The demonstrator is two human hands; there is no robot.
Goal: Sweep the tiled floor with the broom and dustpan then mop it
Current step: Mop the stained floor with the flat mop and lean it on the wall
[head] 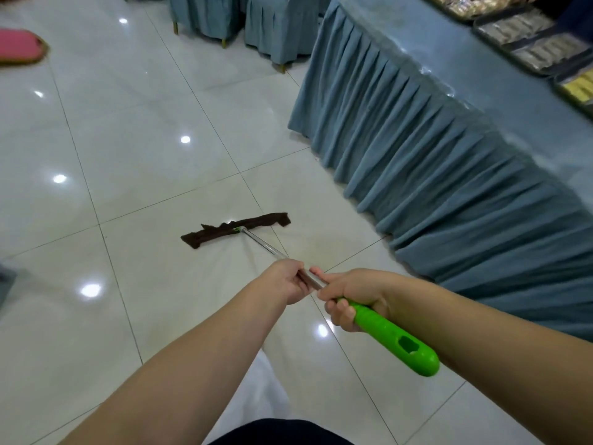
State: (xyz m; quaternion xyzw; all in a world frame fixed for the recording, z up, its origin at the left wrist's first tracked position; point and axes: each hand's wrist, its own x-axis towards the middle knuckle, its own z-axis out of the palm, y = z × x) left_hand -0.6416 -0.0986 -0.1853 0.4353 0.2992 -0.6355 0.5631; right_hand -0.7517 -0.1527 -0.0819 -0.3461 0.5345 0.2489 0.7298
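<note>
I had both hands on the flat mop with the silver metal shaft and bright green plastic grip [393,340]. My right hand [349,300] was curled around the top of the green grip, fingers wrapped under it, while my left hand [287,281] sat just ahead on the bare metal shaft, its fingers closed around the tube. The mop's dark brown cloth pad [236,229] lay flat on the glossy white tiled floor [128,149], out in front of me and a little to the left of the pleated blue-grey table skirt [433,175].

I judged the mop light and stiff along the shaft, with a soft, limp pad that would drag and bunch rather than glide if pushed hard. The polished metal looked slippery, so the textured green grip seemed the surer hold, with the forward hand only steering.

To my right the skirt's hem touched the floor, and the pad could catch under it. Blue covered chairs [272,24] stood further ahead. A pink mat [19,46] lay at the far left. The open tiles to the left and ahead gave the most room for long strokes.
</note>
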